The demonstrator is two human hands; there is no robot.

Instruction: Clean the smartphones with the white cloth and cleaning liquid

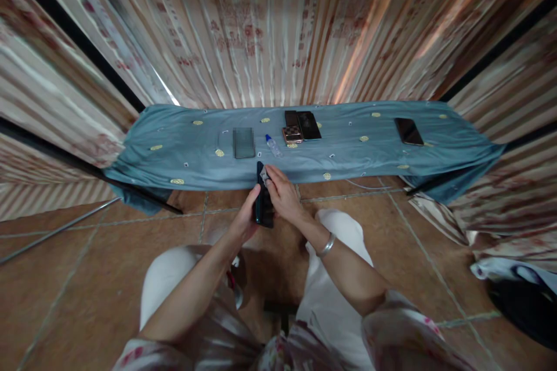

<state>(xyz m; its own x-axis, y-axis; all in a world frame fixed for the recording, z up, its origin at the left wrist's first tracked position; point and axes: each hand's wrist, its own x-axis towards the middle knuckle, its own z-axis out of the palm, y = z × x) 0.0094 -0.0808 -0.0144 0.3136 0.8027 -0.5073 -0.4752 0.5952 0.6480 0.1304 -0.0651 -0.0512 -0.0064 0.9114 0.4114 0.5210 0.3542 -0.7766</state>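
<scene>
My left hand [248, 215] is closed around a dark phone [259, 203], which is tilted so that its narrow edge faces me. Pressed against the upper part of the phone is a small grey cloth [263, 175], pinched in the fingers of my right hand [284, 196]. Just past my hands, a small clear bottle [274, 146] with a blue cap lies on the blue patterned cloth cover [209, 168]. To its left is a flat rectangular item [243, 143] whose surface is blurred into a grid, so its kind is unclear.
Beyond the bottle lie a dark phone-like slab [310, 126] and a brown patterned case [292, 134], close together. Another black phone [408, 131] rests farther right. Black poles [87, 40] flank the covered table, and striped curtains [261, 29] hang behind it.
</scene>
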